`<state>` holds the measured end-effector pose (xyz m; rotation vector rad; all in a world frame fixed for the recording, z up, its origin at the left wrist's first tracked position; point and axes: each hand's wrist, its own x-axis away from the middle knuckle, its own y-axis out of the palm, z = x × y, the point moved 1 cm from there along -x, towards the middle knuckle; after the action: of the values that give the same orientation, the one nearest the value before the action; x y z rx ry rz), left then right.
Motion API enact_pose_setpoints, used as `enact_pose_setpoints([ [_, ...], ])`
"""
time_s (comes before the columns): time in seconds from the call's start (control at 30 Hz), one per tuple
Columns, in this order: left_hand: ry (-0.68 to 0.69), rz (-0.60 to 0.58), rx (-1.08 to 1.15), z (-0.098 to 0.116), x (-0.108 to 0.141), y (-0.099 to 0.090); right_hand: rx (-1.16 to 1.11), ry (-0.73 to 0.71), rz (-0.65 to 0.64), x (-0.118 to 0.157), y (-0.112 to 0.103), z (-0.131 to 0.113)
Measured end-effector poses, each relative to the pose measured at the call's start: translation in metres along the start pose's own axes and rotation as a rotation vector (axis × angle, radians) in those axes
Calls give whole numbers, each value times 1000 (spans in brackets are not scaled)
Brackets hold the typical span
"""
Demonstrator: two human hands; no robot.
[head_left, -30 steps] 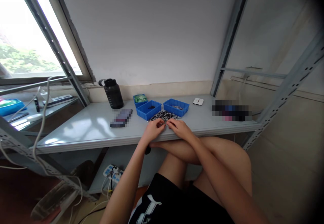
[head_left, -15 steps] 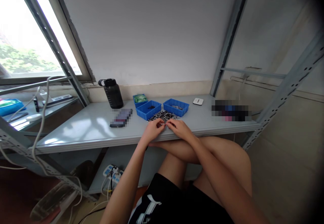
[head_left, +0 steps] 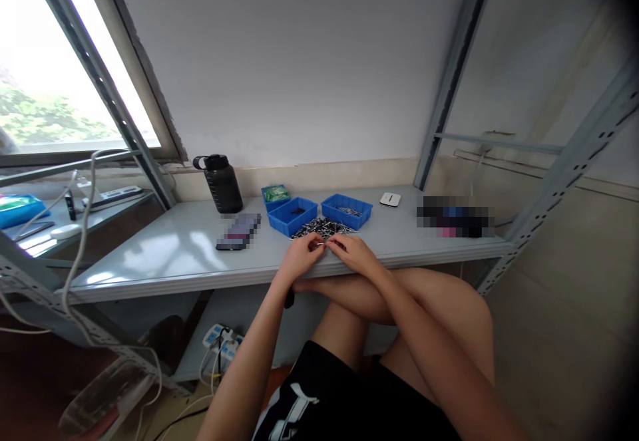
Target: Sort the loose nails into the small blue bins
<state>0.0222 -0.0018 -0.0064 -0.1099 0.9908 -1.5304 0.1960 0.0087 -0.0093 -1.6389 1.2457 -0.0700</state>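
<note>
A pile of small metal pieces with dark parts [head_left: 327, 227] lies on the grey table [head_left: 164, 245]. At its near side, by the table's front edge, my left hand [head_left: 302, 252] pinches a thin, light metal piece [head_left: 320, 244]. Close on the right, my right hand [head_left: 349, 251] has its fingers pressed together at the other end of that piece; what they grip is too small to make out. Behind the pile stand a blue bin [head_left: 292, 217] with a few dark items and another blue bin [head_left: 346, 211] holding thin metal pieces.
A small blue box with green packets [head_left: 276, 193] stands behind the bins. To the left are a black bottle [head_left: 222, 184] and a blurred phone-like item [head_left: 239, 231]. A white square object [head_left: 390, 199] and a blurred dark item [head_left: 454, 218] lie to the right.
</note>
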Motion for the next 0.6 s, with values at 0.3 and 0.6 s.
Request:
enact_pose_setpoints([
  [0.3, 5, -3, -8, 0, 0, -1, -11, 5, 3, 0, 0, -1],
  [0.6, 3, -6, -12, -1, 0, 0, -9, 41, 12, -1, 2, 4],
])
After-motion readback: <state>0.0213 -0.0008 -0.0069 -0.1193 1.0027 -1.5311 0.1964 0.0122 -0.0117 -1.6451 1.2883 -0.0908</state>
